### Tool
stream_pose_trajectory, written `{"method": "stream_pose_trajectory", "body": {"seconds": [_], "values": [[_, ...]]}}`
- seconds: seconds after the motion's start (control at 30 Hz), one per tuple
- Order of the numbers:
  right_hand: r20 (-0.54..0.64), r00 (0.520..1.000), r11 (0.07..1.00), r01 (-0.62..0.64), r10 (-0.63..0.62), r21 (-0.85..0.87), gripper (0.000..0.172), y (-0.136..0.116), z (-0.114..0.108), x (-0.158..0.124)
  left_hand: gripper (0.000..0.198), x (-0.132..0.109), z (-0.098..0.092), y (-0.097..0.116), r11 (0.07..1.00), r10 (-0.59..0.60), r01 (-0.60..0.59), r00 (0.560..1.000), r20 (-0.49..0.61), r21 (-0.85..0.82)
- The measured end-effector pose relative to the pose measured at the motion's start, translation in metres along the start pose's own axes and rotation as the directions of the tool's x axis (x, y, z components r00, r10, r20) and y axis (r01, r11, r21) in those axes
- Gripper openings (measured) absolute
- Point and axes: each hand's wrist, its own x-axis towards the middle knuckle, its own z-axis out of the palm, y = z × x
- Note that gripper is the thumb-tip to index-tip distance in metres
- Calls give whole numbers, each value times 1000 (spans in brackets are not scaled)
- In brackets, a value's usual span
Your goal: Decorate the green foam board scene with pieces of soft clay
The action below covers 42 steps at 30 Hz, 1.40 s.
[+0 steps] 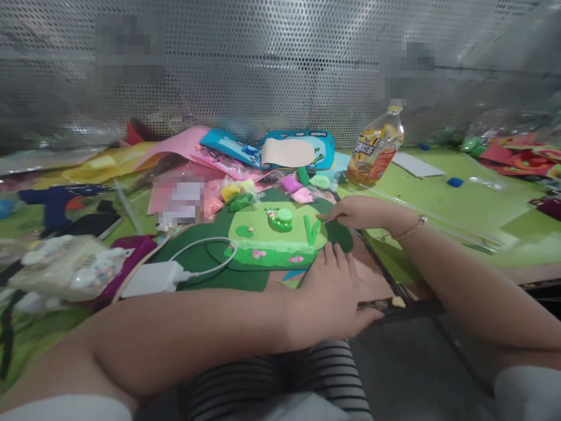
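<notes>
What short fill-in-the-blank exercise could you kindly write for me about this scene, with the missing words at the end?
1. The shell of the snail figure is coloured ____.
2. The right hand, pinching a thin stick, has a bracelet around its ____.
3. The left hand lies flat with its palm facing ____.
4. The bottle has a cap coloured ____.

Missing words: green; wrist; down; yellow.

Right fingers [336, 210] partly hide a thin tool [327, 221]; 2 wall patches [129, 49] are blurred.
</notes>
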Motion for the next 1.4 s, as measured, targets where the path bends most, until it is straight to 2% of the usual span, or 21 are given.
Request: {"method": "stream_pose_trajectory", "body": {"seconds": [0.07,0.2,0.33,0.43,0.53,0.63,0.7,0.8,0.97,1.27,1.4], "values": [[55,998,1000,0,-1,15,48,2,0,0,88,-1,0,0,1000,3,-3,1000,-11,12],[32,999,999,-26,27,-38,52,3,-1,0,88,-1,-1,0,1000,8,-8,1000,-15,29],[49,999,1000,11,-10,-27,49,0,-2,-2,89,0,-3,-1,1000,-6,6,999,37,-2],[-31,999,997,18,-20,-73,47,-3,-1,-3,90,0,-4,-1,1000,-10,11,998,61,-15],[-113,990,995,84,-90,-57,46,-3,4,0,90,0,-4,-1,1000,-13,13,999,47,-6],[-180,968,984,161,-174,-82,57,1,15,7,90,0,-2,-1,1000,-6,6,1000,13,8],[-224,956,977,164,-192,-137,68,5,21,12,90,0,-2,-1,1000,-3,3,1000,6,4],[-251,945,969,168,-211,-184,75,10,27,19,90,0,-1,-1,1000,-4,4,1000,28,-10],[-260,927,954,225,-272,-196,72,18,29,24,91,-1,-3,-1,1000,-11,12,998,57,-15],[-252,951,981,152,-179,-121,75,27,33,26,92,0,-3,0,1000,-19,20,999,47,-11],[-244,951,980,167,-188,-106,77,26,33,26,91,0,-4,-1,1000,-19,20,999,39,-10]]}}
